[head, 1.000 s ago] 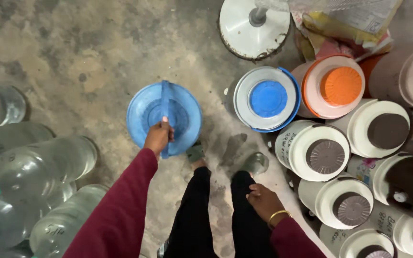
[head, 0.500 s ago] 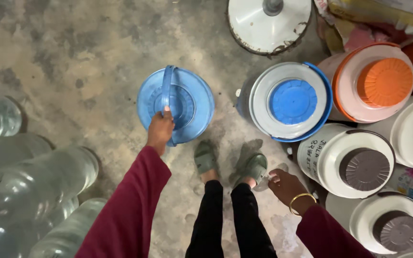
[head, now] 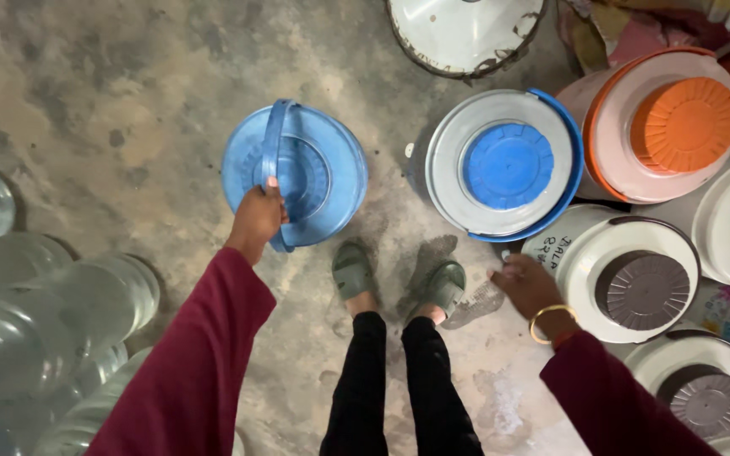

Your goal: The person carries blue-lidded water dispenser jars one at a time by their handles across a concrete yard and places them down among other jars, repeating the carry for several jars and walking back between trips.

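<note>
My left hand (head: 257, 214) grips the handle of a blue water cooler jug (head: 314, 181), seen from above over the concrete floor. My right hand (head: 524, 285) hangs loose, fingers curled with nothing in them, close to the rim of a white cooler jug with a brown lid (head: 627, 274). A white cooler with a blue lid (head: 507, 165) stands just right of the held jug. My feet in green sandals (head: 353, 270) are below the jug.
More coolers crowd the right side, among them one with an orange lid (head: 678, 127). A round white metal lid (head: 463, 34) lies at the top. Several large clear water bottles (head: 52, 329) lie at the left. The concrete floor (head: 128, 101) is stained.
The view has drawn closer and shifted. The blue jug in my left hand has come a little nearer my feet, and my right hand has moved toward the brown-lidded cooler.
</note>
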